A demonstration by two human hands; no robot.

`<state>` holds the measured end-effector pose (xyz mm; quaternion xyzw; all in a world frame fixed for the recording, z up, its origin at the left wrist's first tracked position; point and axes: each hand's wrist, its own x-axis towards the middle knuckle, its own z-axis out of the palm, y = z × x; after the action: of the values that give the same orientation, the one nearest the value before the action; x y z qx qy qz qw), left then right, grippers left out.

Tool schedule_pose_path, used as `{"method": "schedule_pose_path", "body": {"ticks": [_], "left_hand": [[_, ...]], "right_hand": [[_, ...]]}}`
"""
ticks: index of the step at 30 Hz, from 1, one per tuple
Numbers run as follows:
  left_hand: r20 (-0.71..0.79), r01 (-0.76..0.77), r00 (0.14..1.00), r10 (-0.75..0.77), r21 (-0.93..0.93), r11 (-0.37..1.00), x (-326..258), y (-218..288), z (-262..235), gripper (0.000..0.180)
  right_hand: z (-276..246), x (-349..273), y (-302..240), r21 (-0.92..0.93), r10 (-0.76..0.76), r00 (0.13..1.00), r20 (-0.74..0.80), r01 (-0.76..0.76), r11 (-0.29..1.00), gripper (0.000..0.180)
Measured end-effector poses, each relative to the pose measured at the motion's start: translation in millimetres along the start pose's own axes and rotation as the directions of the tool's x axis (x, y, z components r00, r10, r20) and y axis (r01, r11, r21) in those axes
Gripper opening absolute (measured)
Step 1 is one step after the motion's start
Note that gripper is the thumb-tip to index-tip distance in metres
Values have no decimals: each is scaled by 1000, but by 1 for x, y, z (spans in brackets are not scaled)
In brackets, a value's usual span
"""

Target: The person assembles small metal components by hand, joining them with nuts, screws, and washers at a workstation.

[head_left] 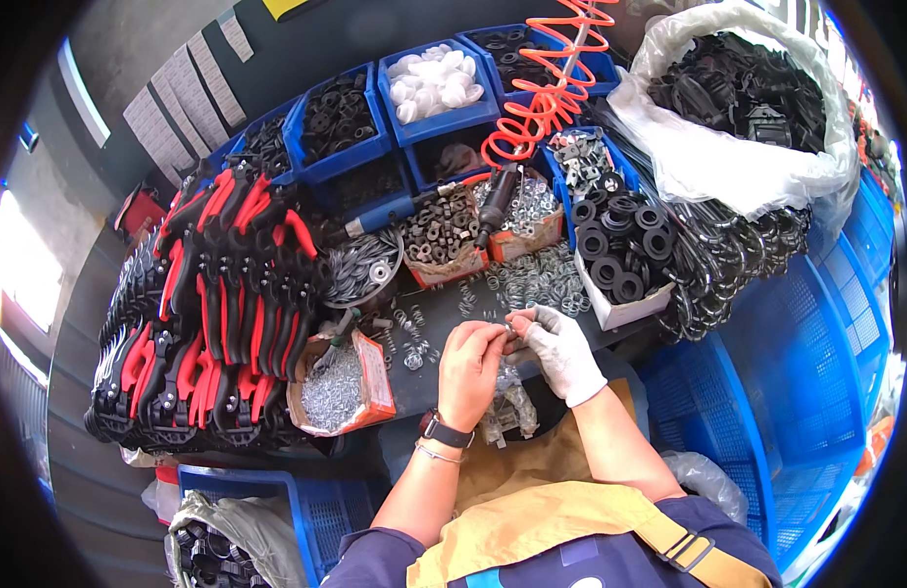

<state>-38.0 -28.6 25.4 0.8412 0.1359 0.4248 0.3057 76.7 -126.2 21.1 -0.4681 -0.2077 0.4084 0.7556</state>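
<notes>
My bare left hand [471, 367], with a watch at its wrist, and my white-gloved right hand [563, 361] meet over the front edge of the bench. Fingers of both are pinched together around something small, mostly hidden by the fingertips. Just below them a metal fixture [513, 412] shows in part. Beyond the hands lies a heap of metal springs [544, 279]. A few loose springs [410, 328] are scattered to the left. An open carton of small metal pins or rivets [334, 394] stands left of my left hand.
Red-and-black handled tools [240, 294] are stacked at left. A black pneumatic driver [498, 201] lies below a coiled orange hose [552, 108]. Behind are cartons of nuts [439, 230], blue bins [346, 157] and black rings [620, 240]. A bag of black parts [743, 93] and blue crates [777, 363] stand right.
</notes>
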Motion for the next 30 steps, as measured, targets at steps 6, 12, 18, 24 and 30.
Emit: {"method": "schedule_pose_path", "body": {"ticks": [6, 12, 18, 24, 30], "left_hand": [[16, 39, 999, -38, -61, 997, -1, -1, 5, 9], [67, 260, 966, -251, -295, 920, -4, -6, 9, 10], [332, 597, 801, -498, -497, 629, -7, -10, 4, 17], [357, 615, 787, -503, -519, 594, -6, -8, 4, 18], [343, 577, 816, -466, -430, 694, -3, -4, 6, 17]], "right_hand": [[-2, 0, 0, -9, 13, 1000, -28, -14, 1000, 25], [-3, -1, 1, -26, -26, 1000, 15, 26, 999, 21], [-8, -3, 1, -355, -159, 984, 77, 176, 918, 20], [-11, -3, 4, -310, -168, 984, 59, 178, 934, 16], [-19, 1, 8, -564, -499, 833, 240, 538, 627, 14]]}}
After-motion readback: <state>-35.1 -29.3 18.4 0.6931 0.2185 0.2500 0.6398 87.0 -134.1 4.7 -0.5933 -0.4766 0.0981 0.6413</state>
